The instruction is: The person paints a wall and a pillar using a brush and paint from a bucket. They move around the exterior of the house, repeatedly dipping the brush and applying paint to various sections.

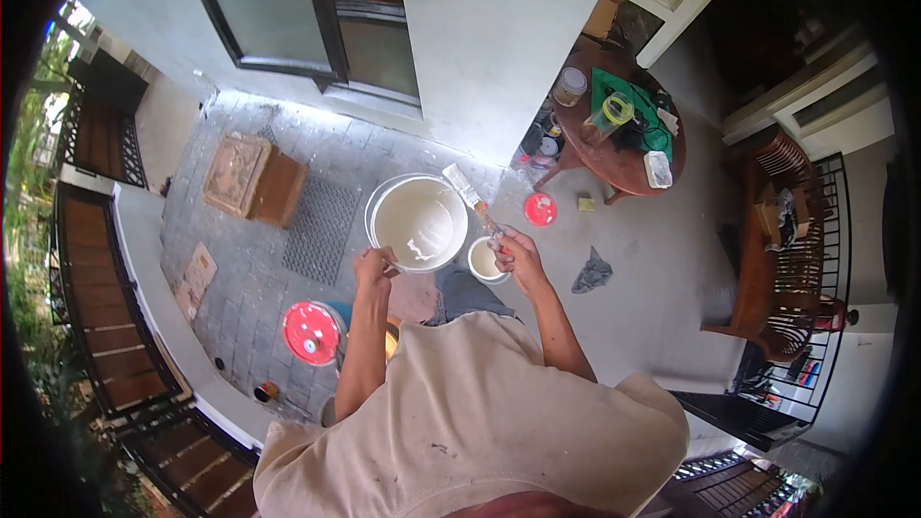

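My left hand (375,267) grips the lower left rim of a large white bucket (418,223), whose inside is coated with pale paint. A paintbrush (470,194) with whitish bristles is in my right hand (516,254), its bristles pointing up and left beside the bucket's right rim. Just under my right hand stands a smaller white pail (484,259) with pale paint inside, partly hidden by the fingers.
A brown box-like block (251,179) and a dark mat (322,230) lie left. A red-lidded bucket (313,333) stands lower left. Right are a red lid (540,209), a grey crumpled sheet (592,270), a cluttered round table (614,173) and a wooden bench (758,278).
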Demonstrator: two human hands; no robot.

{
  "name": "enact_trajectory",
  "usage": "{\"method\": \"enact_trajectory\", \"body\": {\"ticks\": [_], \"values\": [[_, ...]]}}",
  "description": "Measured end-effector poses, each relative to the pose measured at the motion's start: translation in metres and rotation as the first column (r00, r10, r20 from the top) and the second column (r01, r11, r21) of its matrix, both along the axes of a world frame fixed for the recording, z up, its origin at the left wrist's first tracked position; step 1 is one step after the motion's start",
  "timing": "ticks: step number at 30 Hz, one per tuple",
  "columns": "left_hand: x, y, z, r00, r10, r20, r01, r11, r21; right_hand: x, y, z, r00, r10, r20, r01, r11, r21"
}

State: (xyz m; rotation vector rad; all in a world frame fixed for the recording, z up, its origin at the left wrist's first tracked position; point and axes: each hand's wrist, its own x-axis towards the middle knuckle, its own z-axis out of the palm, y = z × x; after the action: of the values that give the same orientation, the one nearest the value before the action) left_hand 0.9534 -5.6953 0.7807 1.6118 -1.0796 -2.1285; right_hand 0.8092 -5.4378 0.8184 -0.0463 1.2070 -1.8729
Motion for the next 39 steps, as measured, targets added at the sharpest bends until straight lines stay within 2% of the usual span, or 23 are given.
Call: {"method": "enact_trajectory", "body": {"ticks": [5,6,9,13,16,18,21,24,28,31,34,37,38,39], "values": [[-0.049,-0.058,-0.004,0.996,-0.062,0.064,0.062,0.998,0.002,-0.074,-0.063,-0.018,0.975,-0.147,-0.166,0.169,0.978,0.126],[-0.055,-0.070,-0.006,0.994,-0.075,0.076,0.075,0.997,-0.003,-0.090,-0.072,-0.024,0.979,-0.122,-0.166,0.140,0.985,0.100],[-0.077,-0.098,0.003,0.990,-0.102,0.093,0.104,0.994,-0.016,-0.127,-0.101,-0.038,0.934,-0.104,-0.342,0.111,0.994,0.002],[-0.095,-0.129,0.001,0.990,-0.101,0.094,0.105,0.994,-0.029,-0.171,-0.142,-0.050,0.957,-0.120,-0.265,0.113,0.993,-0.045],[-0.110,-0.142,0.006,0.988,-0.086,0.127,0.090,0.995,-0.030,-0.203,-0.181,-0.090,0.968,-0.130,-0.214,0.147,0.987,0.062],[-0.114,-0.164,-0.010,0.985,-0.104,0.138,0.106,0.994,-0.010,-0.226,-0.221,-0.141,0.959,-0.167,-0.228,0.220,0.947,0.234],[-0.126,-0.189,-0.007,0.973,-0.159,0.165,0.160,0.987,0.006,-0.255,-0.275,-0.203,0.901,-0.194,-0.388,0.372,0.806,0.461],[-0.131,-0.228,-0.020,0.938,-0.304,0.169,0.299,0.953,0.056,-0.271,-0.310,-0.211,0.847,-0.321,-0.424,0.510,0.715,0.478],[-0.153,-0.268,-0.022,0.890,-0.388,0.242,0.391,0.920,0.035,-0.295,-0.351,-0.220,0.831,-0.450,-0.327,0.547,0.558,0.624],[-0.169,-0.302,-0.024,0.827,-0.512,0.232,0.510,0.857,0.076,-0.326,-0.386,-0.261,0.749,-0.544,-0.379,0.654,0.514,0.554],[-0.185,-0.338,-0.039,0.768,-0.583,0.263,0.587,0.806,0.075,-0.329,-0.408,-0.229,0.631,-0.602,-0.489,0.774,0.527,0.351],[-0.189,-0.361,-0.041,0.729,-0.629,0.269,0.630,0.771,0.093,-0.296,-0.408,-0.213,0.628,-0.606,-0.489,0.776,0.537,0.331],[-0.194,-0.369,-0.045,0.713,-0.647,0.270,0.649,0.755,0.095,-0.286,-0.408,-0.225,0.605,-0.604,-0.518,0.792,0.521,0.317],[-0.199,-0.377,-0.048,0.698,-0.663,0.271,0.667,0.740,0.090,-0.282,-0.406,-0.236,0.608,-0.646,-0.461,0.794,0.496,0.352]]}}
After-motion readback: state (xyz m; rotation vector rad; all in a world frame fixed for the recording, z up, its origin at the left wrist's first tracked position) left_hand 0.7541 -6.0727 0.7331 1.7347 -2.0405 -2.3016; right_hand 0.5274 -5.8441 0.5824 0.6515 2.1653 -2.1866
